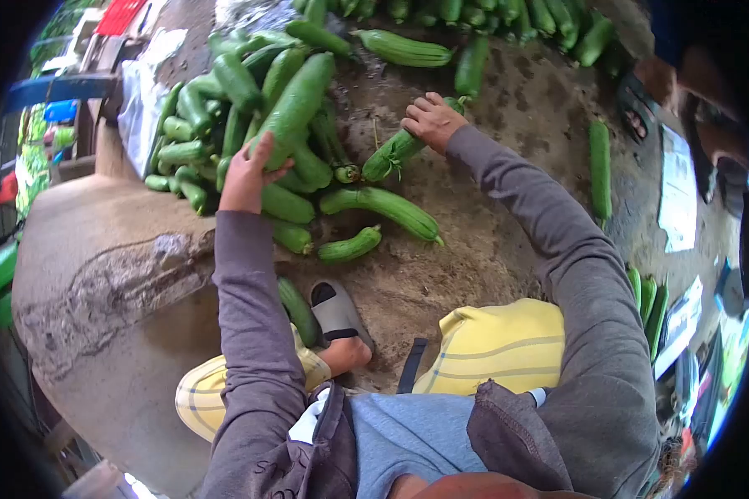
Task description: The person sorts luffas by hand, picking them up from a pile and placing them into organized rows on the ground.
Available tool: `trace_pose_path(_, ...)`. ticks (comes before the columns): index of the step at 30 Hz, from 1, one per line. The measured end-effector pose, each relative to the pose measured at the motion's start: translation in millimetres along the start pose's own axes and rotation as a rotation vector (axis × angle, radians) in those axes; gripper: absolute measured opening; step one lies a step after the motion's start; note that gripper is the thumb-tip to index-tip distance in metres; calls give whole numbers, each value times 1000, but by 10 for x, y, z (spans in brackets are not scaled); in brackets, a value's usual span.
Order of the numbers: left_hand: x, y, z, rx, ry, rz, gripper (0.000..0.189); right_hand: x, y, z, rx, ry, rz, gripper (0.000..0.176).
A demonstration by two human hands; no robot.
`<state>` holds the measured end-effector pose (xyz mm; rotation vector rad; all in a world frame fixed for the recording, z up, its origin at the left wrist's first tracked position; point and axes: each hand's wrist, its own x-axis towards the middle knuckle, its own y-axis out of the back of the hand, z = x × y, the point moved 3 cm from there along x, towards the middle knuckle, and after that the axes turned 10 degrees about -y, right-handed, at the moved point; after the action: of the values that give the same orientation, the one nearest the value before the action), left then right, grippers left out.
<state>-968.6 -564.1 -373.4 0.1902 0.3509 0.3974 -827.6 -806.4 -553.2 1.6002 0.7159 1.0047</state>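
Observation:
My left hand (252, 172) is wrapped round the lower end of a large, smooth green gourd (295, 104), which slants up over the heap of gourds (200, 104). To the right, my right hand (433, 121) grips the upper part of a darker green gourd (388, 158), whose lower end points down and left toward the heap. Just below lie a curved ridged gourd (383, 204) and a short one (349, 245) on the ground. Another ridged gourd (404, 48) lies above my right hand, beside an upright-lying one (472, 66).
More gourds (549, 17) line the top edge. A long gourd (600, 170) lies at the right, near a white sheet (677, 191) and another person's sandalled foot (637, 112). A broken concrete ledge (100, 283) is at the left. My sandal (337, 312) is below.

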Motion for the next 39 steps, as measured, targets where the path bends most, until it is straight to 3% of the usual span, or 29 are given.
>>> trace_pose_path(3,18,-142,63,30,-83,-8,54,-576,583,254,90,-300,-17,43)
trace_pose_path(4,34,-215,51,27,-106,-25,54,-841,877,361,121,-430,-105,49)
trace_pose_path(7,95,-516,89,43,-193,-137,54,-1804,1340,821,334,-855,-5,60)
trace_pose_path(9,71,-814,186,138,-272,-276,53,-2496,1588,1075,181,-1144,156,65)
trace_pose_path(11,104,-1152,169,199,-328,-412,54,-3366,1334,1564,124,-1430,148,65)
trace_pose_path(14,47,-1734,225,273,-392,-645,57,-3955,1354,1815,141,-1585,30,68)
trace_pose_path(18,-1,-2408,213,425,-536,-882,58,-4130,1077,1877,86,-1744,-163,75)
trace_pose_path(21,-61,-2818,282,536,-642,-1004,56,-3971,1092,1787,70,-1823,-198,74)
trace_pose_path(22,-77,-2927,315,567,-681,-1039,55,-3843,1169,1699,-99,-1709,7,72)
trace_pose_path(24,-101,-3146,390,604,-706,-1124,54,-3433,1447,1499,237,-1320,319,72)
trace_pose_path(26,-156,-3364,509,621,-714,-1223,55,-2836,1806,919,655,-910,182,71)
trace_pose_path(28,-206,-3529,643,628,-705,-1329,57,-2589,1835,607,845,-873,-99,70)
trace_pose_path(31,-147,-3579,663,423,-838,-1116,66,-2673,1787,638,811,-1015,31,71)
trace_pose_path(32,-146,-3503,757,570,-989,-963,75,-2767,1782,716,664,-1027,149,69)
trace_pose_path(35,112,-3032,717,696,-993,-718,75,-3229,1559,1115,318,-1316,242,72)
trace_pose_path(39,498,-1877,55,1030,-833,-409,66,-3688,1281,1591,17,-1499,92,71)
